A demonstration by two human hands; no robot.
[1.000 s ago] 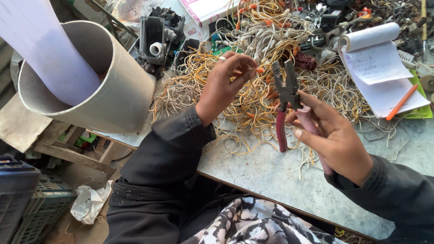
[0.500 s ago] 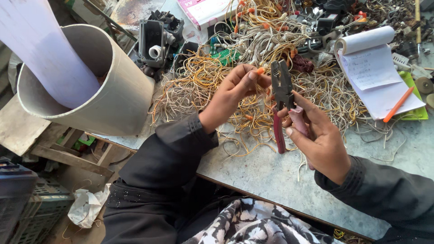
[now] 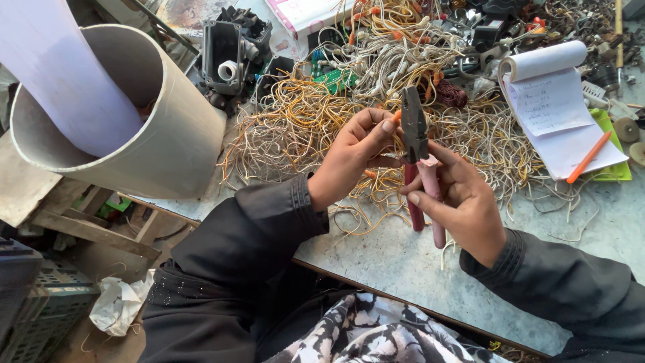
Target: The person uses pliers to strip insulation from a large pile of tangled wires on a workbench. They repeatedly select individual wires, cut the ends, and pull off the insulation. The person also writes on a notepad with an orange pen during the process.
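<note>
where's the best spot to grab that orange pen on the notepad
Take the orange pen around its middle, from above with fingers on its two long sides. It lies flat and slanted across the lower right of the open notepad, its lower end on the page and its upper end over the green sheet, with nothing on top of it.

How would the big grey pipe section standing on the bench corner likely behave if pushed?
The pipe section leans at the table edge, so a push would probably tip it. Its round wall suggests it would roll. It looks stiff and thin-walled, likely light for its size.
</note>
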